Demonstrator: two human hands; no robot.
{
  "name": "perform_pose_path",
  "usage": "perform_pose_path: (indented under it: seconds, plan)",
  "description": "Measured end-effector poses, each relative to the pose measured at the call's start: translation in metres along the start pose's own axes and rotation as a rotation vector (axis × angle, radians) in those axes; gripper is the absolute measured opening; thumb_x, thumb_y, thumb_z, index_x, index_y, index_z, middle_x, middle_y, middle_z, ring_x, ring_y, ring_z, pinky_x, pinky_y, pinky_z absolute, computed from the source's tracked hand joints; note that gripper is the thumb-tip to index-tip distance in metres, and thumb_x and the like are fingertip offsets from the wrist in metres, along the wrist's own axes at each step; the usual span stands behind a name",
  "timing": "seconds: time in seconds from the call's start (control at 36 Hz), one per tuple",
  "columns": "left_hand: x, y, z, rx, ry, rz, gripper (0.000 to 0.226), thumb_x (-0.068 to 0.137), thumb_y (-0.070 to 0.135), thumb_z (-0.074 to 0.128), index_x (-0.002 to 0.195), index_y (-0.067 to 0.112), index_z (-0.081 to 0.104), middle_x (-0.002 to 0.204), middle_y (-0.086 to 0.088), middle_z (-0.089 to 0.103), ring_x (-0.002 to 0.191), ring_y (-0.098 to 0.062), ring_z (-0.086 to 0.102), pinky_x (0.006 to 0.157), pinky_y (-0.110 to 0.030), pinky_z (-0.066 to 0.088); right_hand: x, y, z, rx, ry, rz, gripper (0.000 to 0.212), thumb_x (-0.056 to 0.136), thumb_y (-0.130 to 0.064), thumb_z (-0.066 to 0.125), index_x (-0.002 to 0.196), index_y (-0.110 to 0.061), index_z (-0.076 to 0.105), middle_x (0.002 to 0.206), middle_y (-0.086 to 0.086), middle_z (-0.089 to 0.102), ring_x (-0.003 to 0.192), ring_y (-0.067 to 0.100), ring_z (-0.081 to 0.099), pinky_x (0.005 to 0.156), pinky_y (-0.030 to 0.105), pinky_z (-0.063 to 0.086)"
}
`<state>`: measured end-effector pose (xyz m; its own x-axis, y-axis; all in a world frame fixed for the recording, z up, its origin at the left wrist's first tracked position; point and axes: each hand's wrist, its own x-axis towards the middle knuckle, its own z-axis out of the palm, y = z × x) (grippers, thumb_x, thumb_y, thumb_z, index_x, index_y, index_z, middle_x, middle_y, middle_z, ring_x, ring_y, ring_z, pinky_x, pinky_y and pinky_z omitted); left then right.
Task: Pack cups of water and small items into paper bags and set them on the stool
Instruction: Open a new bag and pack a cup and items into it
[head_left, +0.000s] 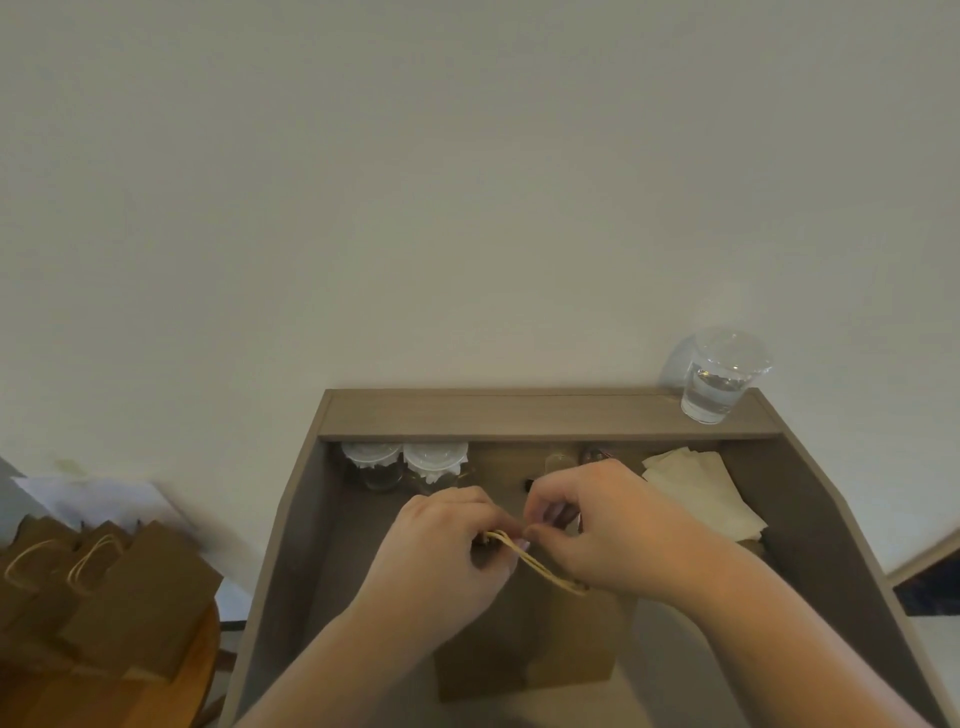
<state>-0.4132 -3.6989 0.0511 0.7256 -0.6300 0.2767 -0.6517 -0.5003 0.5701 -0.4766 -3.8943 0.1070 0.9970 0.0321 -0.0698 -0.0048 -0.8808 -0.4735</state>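
A brown paper bag (524, 644) stands on the grey-brown table (291, 561) right in front of me. My left hand (441, 556) and my right hand (602, 525) meet over its top, both pinching the pale twine handle (540, 566). A clear plastic cup of water (719, 376) stands on the table's raised back ledge at the far right. Two lidded cups (405, 462) sit under that ledge at the left. Several packed brown bags (104, 587) with twine handles stand on the round wooden stool (171, 686) at the lower left.
A pile of pale napkins (696, 488) lies at the back right of the table. Small items, partly hidden behind my right hand, sit under the ledge (582, 457). A plain wall fills the upper view. White papers (93, 493) lie behind the stool.
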Motion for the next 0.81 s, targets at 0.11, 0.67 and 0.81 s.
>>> perform_pose_path:
  seconds: [0.11,0.67,0.81]
  plan:
    - [0.001,-0.002,0.000,-0.007,-0.010,0.010,0.020,0.089,0.052,0.062,0.095,0.041,0.078,0.088,0.025,0.064,0.088,0.000,0.061,0.082,-0.036,0.054,-0.002,-0.001,0.001,-0.015,-0.029,0.003,0.007,0.095,-0.040,0.067,0.090,-0.043,0.071,0.087,-0.023,0.071,0.086,-0.006,0.066,0.078,0.020,0.058]
    - [0.004,-0.009,0.001,0.024,-0.070,0.008,0.011,0.094,0.045,0.070,0.102,0.044,0.077,0.090,0.030,0.061,0.095,0.000,0.059,0.089,-0.030,0.052,-0.002,-0.019,0.001,-0.232,-0.028,0.060,0.013,0.095,-0.042,0.058,0.094,-0.033,0.067,0.093,-0.015,0.070,0.089,0.008,0.066,0.076,0.033,0.060]
    - [0.004,-0.011,0.000,0.014,-0.091,0.014,0.012,0.094,0.039,0.071,0.103,0.045,0.077,0.092,0.029,0.062,0.096,0.002,0.057,0.090,-0.030,0.051,-0.001,-0.020,0.001,-0.237,-0.071,0.070,0.013,0.097,-0.043,0.059,0.097,-0.034,0.068,0.095,-0.014,0.070,0.089,0.008,0.065,0.075,0.029,0.058]
